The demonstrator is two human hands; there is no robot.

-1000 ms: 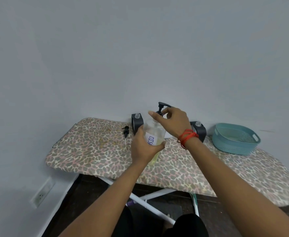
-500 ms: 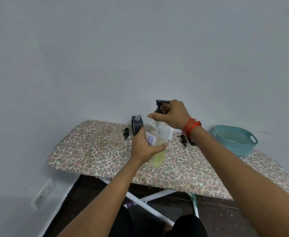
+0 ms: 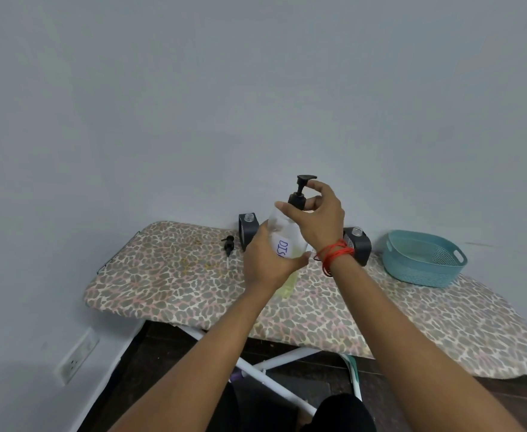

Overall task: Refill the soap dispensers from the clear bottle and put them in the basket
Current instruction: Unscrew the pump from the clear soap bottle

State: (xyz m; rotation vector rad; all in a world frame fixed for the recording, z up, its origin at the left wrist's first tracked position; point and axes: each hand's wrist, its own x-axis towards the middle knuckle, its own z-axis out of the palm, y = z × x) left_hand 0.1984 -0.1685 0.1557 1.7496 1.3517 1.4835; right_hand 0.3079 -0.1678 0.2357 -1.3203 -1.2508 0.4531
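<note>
A leopard-print ironing board [image 3: 168, 285] carries everything here. A teal plastic basket with a mesh wall [image 3: 424, 269] sits empty at its right end, well apart from the hands. Near the middle a tall clear bottle with a handwritten label and yellowish liquid low inside [image 3: 282, 244] stands upright or nearly so, its long axis running up toward the camera's far side. The left hand [image 3: 265, 263] grips its body, fingers wrapped round the label. The right hand [image 3: 318, 222] sits above, nearer the top, its fingers [image 3: 313, 202] and thumb pinching the collar of the black pump head [image 3: 299, 198] that crowns the bottle's neck. So the pump lies straight between those fingers, on the bottle's axis, and I judge it must twist off and lift straight up before pouring. Two dark grey dispensers with open necks wait by the wall: one [image 3: 248, 230] just behind the left hand, the other [image 3: 360, 249] behind the right wrist. A small loose black pump [image 3: 228, 244] lies left of them
</note>
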